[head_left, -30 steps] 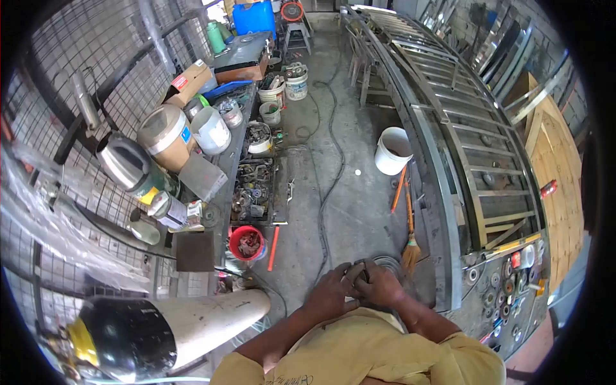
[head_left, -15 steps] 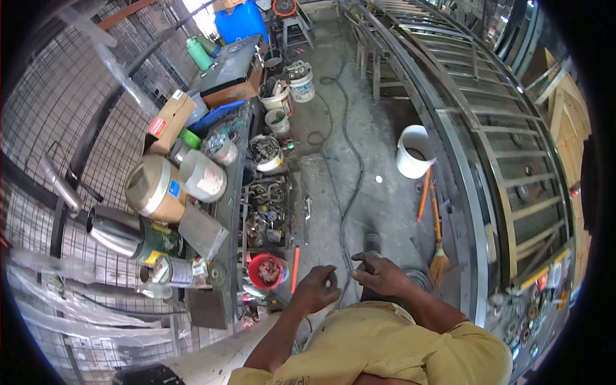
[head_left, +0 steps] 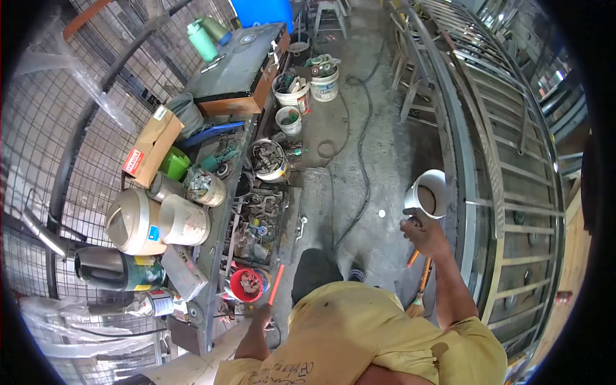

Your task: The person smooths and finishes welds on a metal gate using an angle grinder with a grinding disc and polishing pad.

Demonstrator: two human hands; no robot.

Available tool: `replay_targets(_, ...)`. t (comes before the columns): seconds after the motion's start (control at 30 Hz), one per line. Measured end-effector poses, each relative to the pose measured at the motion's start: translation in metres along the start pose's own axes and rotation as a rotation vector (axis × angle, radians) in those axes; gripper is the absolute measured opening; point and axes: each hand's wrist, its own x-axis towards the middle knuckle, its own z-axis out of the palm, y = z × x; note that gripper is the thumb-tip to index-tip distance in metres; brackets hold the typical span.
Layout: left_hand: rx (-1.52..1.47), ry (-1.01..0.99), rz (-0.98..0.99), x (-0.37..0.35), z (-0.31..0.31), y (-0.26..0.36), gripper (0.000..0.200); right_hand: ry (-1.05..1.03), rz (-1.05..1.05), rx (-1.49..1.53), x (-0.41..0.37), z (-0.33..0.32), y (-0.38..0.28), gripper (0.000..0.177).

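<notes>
My right hand (head_left: 425, 234) is raised on the right, just in front of a white bucket (head_left: 416, 200) standing on the floor. Its fingers are curled in; whether anything small is inside them is hidden. My left hand (head_left: 261, 317) hangs low beside my body, near a red bucket (head_left: 265, 287) filled with small pieces. That hand is foreshortened and its fingers are not clear. A long orange handle (head_left: 277, 284) lies between the red bucket and my leg. Below my right hand, a broom (head_left: 418, 304) rests close to the metal frame.
A workbench (head_left: 221, 247) crowded with tubs, cans and a cardboard box (head_left: 153, 147) runs along the left. Several buckets of scrap stand beside it. A black cable (head_left: 367, 154) snakes over the concrete floor (head_left: 321, 224). On the right lies a long ladder-like metal frame (head_left: 523, 196).
My hands have parted from in front of my body: the right moved right toward the white bucket, the left dropped down and left. I have stepped forward, and the view has shifted.
</notes>
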Motion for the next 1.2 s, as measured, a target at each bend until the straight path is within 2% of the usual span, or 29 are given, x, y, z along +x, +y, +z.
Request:
replay_targets(0.07, -0.036, -0.112, -0.015, 0.009, 0.017, 0.026, 0.041, 0.037, -0.01, 0.017, 0.041, 0.0, -0.011, 0.044)
replay_targets(0.13, -0.074, -0.227, -0.045, 0.035, 0.029, 0.057, 0.054, 0.061, -0.085, -0.122, 0.08, 0.006, -0.023, 0.043)
replay_targets(0.2, -0.119, -0.293, -0.231, 0.065, 0.031, 0.119, 0.062, 0.021, -0.115, -0.23, 0.121, 0.007, -0.038, 0.046)
replay_targets(0.27, -0.158, -0.313, -0.246, 0.08, 0.015, 0.179, 0.067, -0.083, -0.111, -0.371, 0.152, 0.0, -0.062, 0.049)
replay_targets(0.3, -0.111, -0.33, -0.24, 0.07, -0.009, 0.236, 0.076, -0.12, -0.103, -0.438, 0.165, -0.007, -0.072, 0.05)
replay_targets(0.33, -0.296, -0.368, -0.222, 0.103, -0.022, 0.254, 0.072, -0.148, -0.051, -0.451, 0.182, -0.015, -0.071, 0.053)
replay_targets(0.4, -0.287, -0.281, -0.065, 0.116, -0.067, 0.339, 0.065, -0.108, -0.077, -0.539, 0.208, -0.041, -0.081, 0.054)
replay_targets(0.43, -0.271, -0.25, 0.017, 0.12, -0.089, 0.385, 0.065, -0.068, 0.024, -0.584, 0.219, -0.057, -0.087, 0.057)
replay_targets(0.5, -0.286, 0.087, 0.296, 0.144, -0.122, 0.445, 0.044, 0.028, 0.12, -0.612, 0.247, -0.089, -0.061, 0.057)
replay_targets(0.53, -0.302, 0.145, 0.336, 0.149, -0.139, 0.474, 0.044, 0.09, 0.121, -0.622, 0.261, -0.103, -0.035, 0.055)
replay_targets(0.63, -0.354, 0.138, 0.343, 0.136, -0.158, 0.54, 0.044, 0.325, 0.238, -0.531, 0.285, -0.159, 0.019, 0.051)
replay_targets(0.67, -0.354, 0.119, 0.329, 0.128, -0.155, 0.554, 0.044, 0.245, 0.252, -0.586, 0.304, -0.184, 0.044, 0.049)
replay_targets(0.7, -0.355, 0.103, 0.312, 0.117, -0.148, 0.561, 0.044, 0.15, 0.253, -0.641, 0.316, -0.211, 0.079, 0.046)
replay_targets(0.73, -0.354, 0.078, 0.275, 0.105, -0.137, 0.565, 0.044, 0.368, 0.368, -0.649, 0.33, -0.227, 0.131, 0.035)
replay_targets(0.77, -0.362, 0.074, 0.226, 0.088, -0.124, 0.561, 0.044, 0.437, 0.464, -0.854, 0.341, -0.247, 0.156, 0.031)
replay_targets(0.8, -0.342, 0.079, 0.215, 0.085, -0.111, 0.557, 0.045, 0.309, 0.247, -1.041, 0.362, -0.277, 0.227, 0.03)
replay_targets(0.83, -0.305, 0.085, 0.18, 0.081, -0.09, 0.542, 0.046, 0.361, 0.163, -1.051, 0.375, -0.297, 0.262, 0.037)
replay_targets(0.87, -0.257, 0.074, 0.146, 0.079, -0.068, 0.53, 0.048, 0.446, 0.242, -0.784, 0.395, -0.322, 0.323, 0.041)
replay_targets(0.9, -0.199, 0.058, 0.106, 0.076, -0.048, 0.518, 0.05, 0.519, 0.357, -0.636, 0.388, -0.323, 0.256, 0.046)
replay_targets(0.93, -0.137, 0.035, 0.067, 0.072, -0.027, 0.506, 0.052, 0.486, 0.412, -0.574, 0.393, -0.332, 0.265, 0.05)
replay_targets(1.0, -0.074, -0.011, -0.036, 0.064, 0.006, 0.484, 0.056, 0.358, 0.305, -0.548, 0.4, -0.342, 0.311, 0.054)
replay_targets(1.07, -0.209, -0.061, -0.15, 0.068, 0.03, 0.47, 0.061, 0.505, 0.342, -0.505, 0.404, -0.33, 0.3, 0.059)
replay_targets(1.17, -0.373, 0.038, -0.231, 0.026, 0.039, 0.511, 0.06, 0.505, 0.388, -0.53, 0.408, -0.34, 0.32, 0.054)
replay_targets(1.2, -0.292, 0.058, -0.116, 0.052, 0.047, 0.483, 0.06, 0.439, 0.408, -0.555, 0.407, -0.341, 0.321, 0.052)
